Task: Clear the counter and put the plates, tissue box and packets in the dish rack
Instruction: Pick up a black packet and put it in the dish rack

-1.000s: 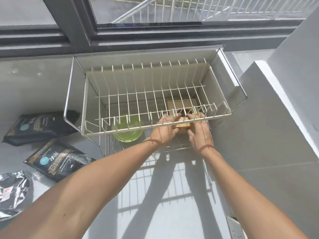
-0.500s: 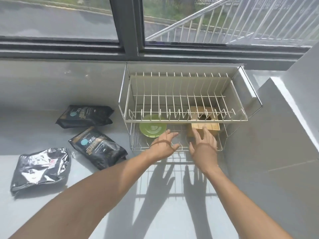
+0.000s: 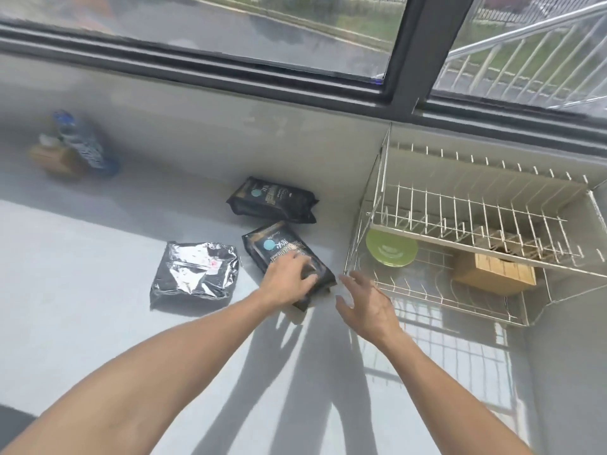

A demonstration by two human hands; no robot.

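A two-tier wire dish rack point(image 3: 437, 236) stands at the right of the pale counter. Its lower shelf holds a green plate point(image 3: 391, 251) and a wooden tissue box point(image 3: 494, 272). Left of the rack lie three packets: a black one point(image 3: 272, 201) by the wall, a second black one point(image 3: 279, 251) nearer me, and a silver foil one point(image 3: 195, 277). My left hand point(image 3: 289, 280) rests on the near end of the second black packet, fingers curled over it. My right hand point(image 3: 366, 302) hovers open just right of that packet, touching nothing.
At the far left against the wall stand a blurred brown box point(image 3: 54, 159) and a blue-and-white packet point(image 3: 87, 147). A window point(image 3: 230, 37) runs along the back. A grey wall point(image 3: 571, 372) closes the counter's right side.
Both hands left the tissue box in the rack's lower shelf and moved left. My left hand now lies on the nearer black packet. My view has swung left.
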